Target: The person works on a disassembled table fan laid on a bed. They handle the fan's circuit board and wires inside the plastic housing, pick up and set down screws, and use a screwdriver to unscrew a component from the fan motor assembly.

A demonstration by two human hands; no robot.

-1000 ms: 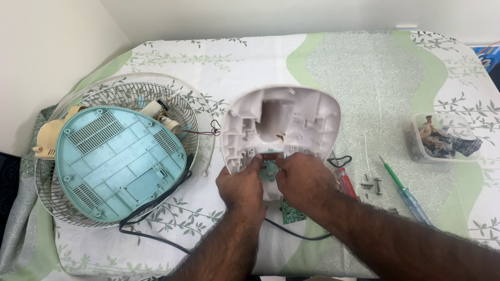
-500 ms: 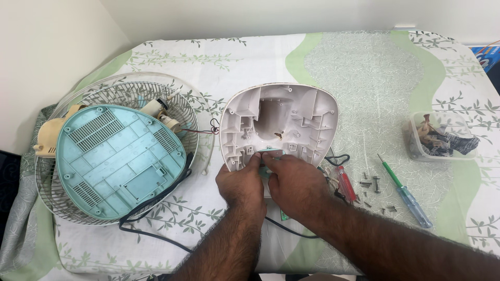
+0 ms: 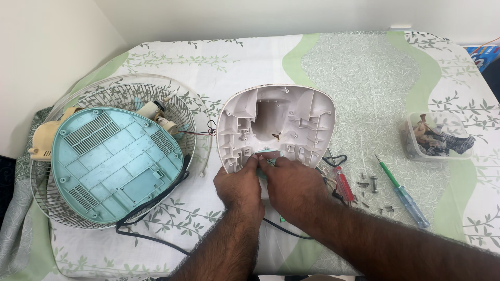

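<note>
An off-white plastic fan base shell (image 3: 276, 122) lies upside down in the middle of the table, its ribbed inside facing up. Both my hands rest at its near edge. My left hand (image 3: 240, 186) and my right hand (image 3: 291, 184) pinch together a small flat part (image 3: 269, 154) with a teal piece under it, pressed into the shell's near rim. The hands hide most of that part. A black cable (image 3: 291, 231) runs out from under my right hand.
A teal base cover (image 3: 112, 164) lies on a wire fan guard (image 3: 117, 101) at the left, with a beige motor piece (image 3: 44, 138). Right of my hands lie a red-handled screwdriver (image 3: 344, 184), several loose screws (image 3: 367, 182), a green and blue screwdriver (image 3: 403, 192) and a clear tub (image 3: 437, 136).
The camera has shifted slightly. My hands have stayed at the shell's near edge, with the fingertips drawn closer onto the small part.
</note>
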